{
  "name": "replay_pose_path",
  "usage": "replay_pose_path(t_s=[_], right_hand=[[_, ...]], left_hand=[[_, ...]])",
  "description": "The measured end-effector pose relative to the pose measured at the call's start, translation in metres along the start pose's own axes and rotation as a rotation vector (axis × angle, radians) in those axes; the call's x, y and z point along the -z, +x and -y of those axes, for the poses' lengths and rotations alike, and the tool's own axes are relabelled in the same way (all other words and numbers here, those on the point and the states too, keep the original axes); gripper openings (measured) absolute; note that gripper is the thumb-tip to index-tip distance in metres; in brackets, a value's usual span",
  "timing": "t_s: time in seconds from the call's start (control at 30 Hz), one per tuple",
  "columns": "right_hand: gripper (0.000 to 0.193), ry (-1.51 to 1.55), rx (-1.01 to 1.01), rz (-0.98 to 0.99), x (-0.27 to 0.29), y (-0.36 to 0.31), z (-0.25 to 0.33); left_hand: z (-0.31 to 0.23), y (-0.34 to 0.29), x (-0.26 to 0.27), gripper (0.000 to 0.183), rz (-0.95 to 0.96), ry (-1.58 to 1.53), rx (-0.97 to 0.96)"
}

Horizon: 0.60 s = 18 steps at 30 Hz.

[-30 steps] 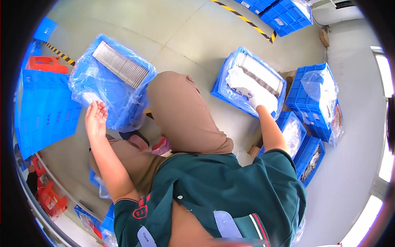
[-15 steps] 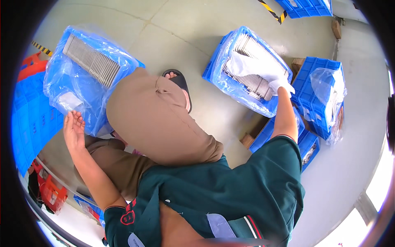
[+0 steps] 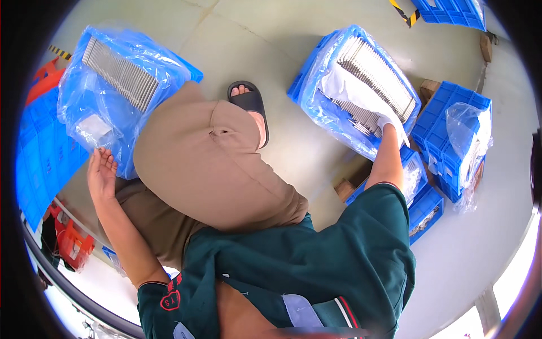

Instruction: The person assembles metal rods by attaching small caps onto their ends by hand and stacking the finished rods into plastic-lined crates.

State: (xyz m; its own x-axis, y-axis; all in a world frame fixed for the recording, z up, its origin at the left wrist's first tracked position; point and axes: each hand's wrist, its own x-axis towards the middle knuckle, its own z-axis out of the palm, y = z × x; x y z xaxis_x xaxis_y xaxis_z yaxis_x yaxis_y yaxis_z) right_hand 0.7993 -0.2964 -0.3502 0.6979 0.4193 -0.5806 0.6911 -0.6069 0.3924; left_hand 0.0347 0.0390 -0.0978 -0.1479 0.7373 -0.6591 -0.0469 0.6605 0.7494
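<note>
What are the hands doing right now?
Left hand: open, empty, beside the bagged crate.
Right hand: gloved, in the other crate on metal strips; grip cannot be told.

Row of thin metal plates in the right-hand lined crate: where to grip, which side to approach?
Probably by the near end of the plate row, coming down from above. The plates stand on edge, packed face to face, so the top edges are exposed while the blue crate and its plastic liner block the sides. The gloved right hand already rests at that near end.
</note>
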Motion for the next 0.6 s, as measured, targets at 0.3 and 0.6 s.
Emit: replay_pose_path(t_s=[0.3,0.6], right_hand=[[0.033,-0.021,0.148,-0.032,0.005,-0.004,0.017],[0.033,0.146,0.146,-0.030,0.057,-0.092,0.061]], left_hand=[[0.003,-0.003,0.011,0.021,-0.060,-0.024,0.005],[0.006,0.003,0.010,0.021,-0.025,-0.021,0.017]])
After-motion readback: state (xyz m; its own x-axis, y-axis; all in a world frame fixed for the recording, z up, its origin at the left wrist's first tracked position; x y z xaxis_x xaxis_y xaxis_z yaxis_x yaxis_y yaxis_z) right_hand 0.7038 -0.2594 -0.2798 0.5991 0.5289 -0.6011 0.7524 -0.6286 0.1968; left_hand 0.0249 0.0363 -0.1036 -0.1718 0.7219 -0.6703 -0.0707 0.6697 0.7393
